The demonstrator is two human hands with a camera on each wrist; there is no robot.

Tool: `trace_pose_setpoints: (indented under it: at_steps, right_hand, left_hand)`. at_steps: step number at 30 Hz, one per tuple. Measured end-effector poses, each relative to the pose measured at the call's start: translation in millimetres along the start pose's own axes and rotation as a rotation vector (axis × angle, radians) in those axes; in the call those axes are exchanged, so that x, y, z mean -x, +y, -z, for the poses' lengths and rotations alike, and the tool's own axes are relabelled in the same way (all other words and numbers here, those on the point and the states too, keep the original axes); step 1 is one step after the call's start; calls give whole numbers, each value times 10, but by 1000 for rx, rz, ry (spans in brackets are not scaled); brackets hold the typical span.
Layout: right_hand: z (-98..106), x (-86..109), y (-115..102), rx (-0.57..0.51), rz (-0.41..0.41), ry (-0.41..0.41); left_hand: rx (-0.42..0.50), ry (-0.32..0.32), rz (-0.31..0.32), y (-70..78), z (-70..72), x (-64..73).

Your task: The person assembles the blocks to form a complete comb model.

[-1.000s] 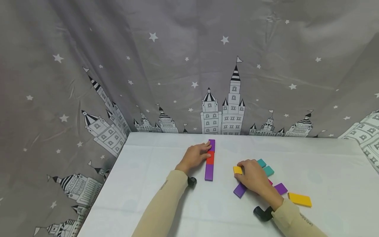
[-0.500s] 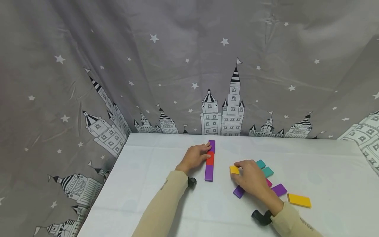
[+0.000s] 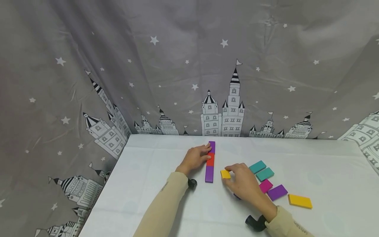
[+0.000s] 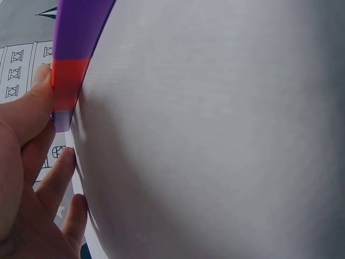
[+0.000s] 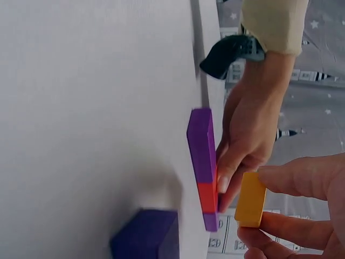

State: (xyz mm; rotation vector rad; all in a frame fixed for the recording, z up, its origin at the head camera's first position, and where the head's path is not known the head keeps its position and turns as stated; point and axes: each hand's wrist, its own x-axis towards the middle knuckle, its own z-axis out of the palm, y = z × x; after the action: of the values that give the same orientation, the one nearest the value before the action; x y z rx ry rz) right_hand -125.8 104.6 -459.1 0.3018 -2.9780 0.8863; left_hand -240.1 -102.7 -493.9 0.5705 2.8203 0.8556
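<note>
A straight row of flat blocks lies on the white table: a far purple block (image 3: 212, 145), a red block (image 3: 210, 159) in the middle and a near purple block (image 3: 209, 174). Along its left side, my left hand (image 3: 194, 158) touches the row, thumb at the red block and a finger at the far purple one; its other fingers spread loosely in the left wrist view. My right hand (image 3: 243, 181) pinches a small yellow block (image 5: 250, 199) between thumb and fingers, a short way right of the row. A dark purple block (image 5: 148, 234) is mostly hidden under that hand in the head view.
Right of my right hand lie two teal blocks (image 3: 257, 167), a pink block (image 3: 265, 186), a purple block (image 3: 277, 192) and a larger yellow block (image 3: 300, 201). A grey curtain (image 3: 177, 65) printed with castles and stars hangs behind the table's far edge.
My right hand has moved left with the small yellow block, closer to the row, uncovering more of the teal, pink and purple blocks. My left hand stays at the row.
</note>
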Motion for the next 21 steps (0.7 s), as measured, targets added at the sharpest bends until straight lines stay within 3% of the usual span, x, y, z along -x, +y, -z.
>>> trace_pose_setpoints:
  at_steps: [13,21]
  right_hand:
    - [-163,87,-133,3,40,-26]
    - [-219,114,-218,-3,86,-48]
  left_hand:
    - [9,15,-23,-15,-28,32]
    - [2,-3,1,45,15,28]
